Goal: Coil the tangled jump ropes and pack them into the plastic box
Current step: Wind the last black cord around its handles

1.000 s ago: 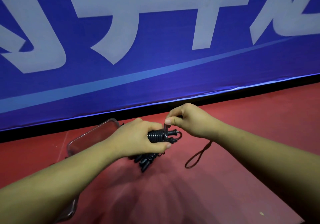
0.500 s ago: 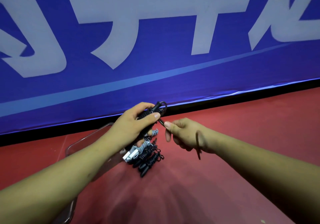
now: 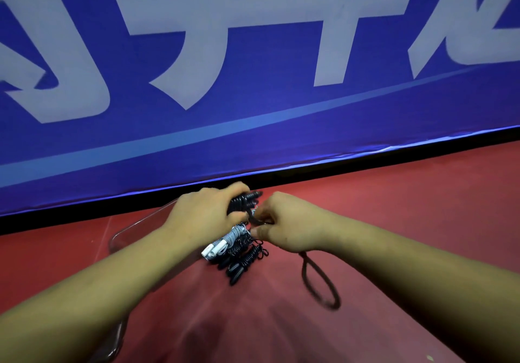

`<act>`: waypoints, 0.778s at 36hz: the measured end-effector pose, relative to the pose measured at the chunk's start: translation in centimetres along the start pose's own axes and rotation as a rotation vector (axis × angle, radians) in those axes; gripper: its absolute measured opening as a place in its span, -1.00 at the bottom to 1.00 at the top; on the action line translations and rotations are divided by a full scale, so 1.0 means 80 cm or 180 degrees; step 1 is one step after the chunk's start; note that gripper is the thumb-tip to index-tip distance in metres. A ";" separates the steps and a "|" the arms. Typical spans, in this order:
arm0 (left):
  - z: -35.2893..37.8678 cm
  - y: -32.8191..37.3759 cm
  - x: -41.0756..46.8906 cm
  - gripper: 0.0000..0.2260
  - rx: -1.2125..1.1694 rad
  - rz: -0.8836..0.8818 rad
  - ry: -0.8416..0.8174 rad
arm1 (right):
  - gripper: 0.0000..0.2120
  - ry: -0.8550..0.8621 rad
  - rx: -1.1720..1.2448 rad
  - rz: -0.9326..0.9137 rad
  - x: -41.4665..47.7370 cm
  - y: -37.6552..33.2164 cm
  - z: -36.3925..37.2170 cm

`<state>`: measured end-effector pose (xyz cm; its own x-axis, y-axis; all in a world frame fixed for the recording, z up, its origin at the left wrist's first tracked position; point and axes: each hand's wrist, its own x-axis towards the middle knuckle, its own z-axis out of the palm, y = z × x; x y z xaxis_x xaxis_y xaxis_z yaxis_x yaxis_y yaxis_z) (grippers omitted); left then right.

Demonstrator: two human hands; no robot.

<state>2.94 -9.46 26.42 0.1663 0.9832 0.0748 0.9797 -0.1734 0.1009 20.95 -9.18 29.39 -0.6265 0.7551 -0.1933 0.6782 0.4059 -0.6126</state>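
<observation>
**Sports hall, courtside**

Red sports flooring (image 3: 408,222) runs up to a long blue barrier board (image 3: 281,143) printed with large pale characters (image 3: 194,39) and a lighter stripe, a black strip along its foot. Coiled jump ropes (image 3: 242,253) near it suit a gym.

The left forearm (image 3: 112,272) covers most of the clear plastic box (image 3: 132,226); only rim pieces show. The left hand (image 3: 202,216) hides much of the black coiled rope (image 3: 244,201). Under the right hand (image 3: 289,222), the rope loop (image 3: 327,304) is motion-blurred. White characters (image 3: 253,11) on the banner (image 3: 309,137) run off the top edge.
</observation>
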 end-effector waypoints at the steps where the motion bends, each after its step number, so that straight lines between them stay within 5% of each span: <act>1: -0.001 0.006 -0.002 -0.68 0.0035 0.0102 -0.0141 | -0.79 0.0057 -0.0286 -0.0089 0.000 -0.002 -0.002; 5: -0.003 0.019 -0.011 -0.81 -0.0093 0.0440 -0.0925 | -0.85 0.0476 -0.1294 -0.0478 -0.004 0.000 -0.012; 9: -0.002 0.030 -0.016 -0.50 -0.0089 0.0580 -0.1069 | -0.90 0.0566 -0.0691 -0.0560 -0.001 0.014 -0.016; 12: 0.002 0.031 -0.020 -0.48 -0.0859 0.0663 -0.1174 | -0.94 0.0518 -0.0098 -0.0538 0.004 0.032 -0.022; 16: -0.006 0.031 -0.019 -0.64 -0.2473 0.0521 -0.0967 | -0.93 0.0587 0.0606 -0.0366 -0.003 0.057 -0.034; 24: -0.007 0.032 -0.025 -0.79 -0.4001 0.0300 -0.1030 | -0.62 0.0185 0.1141 -0.0277 0.000 0.053 -0.013; 28: -0.013 0.035 -0.020 -0.78 -0.4365 -0.0069 -0.0551 | -0.86 -0.0233 0.1137 0.0021 -0.003 0.056 -0.012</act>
<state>5.32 -11.56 27.58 0.2632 0.9633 -0.0523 0.1063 0.0249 0.9940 24.53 -7.01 27.44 -0.6572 0.7130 -0.2445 0.5135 0.1861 -0.8377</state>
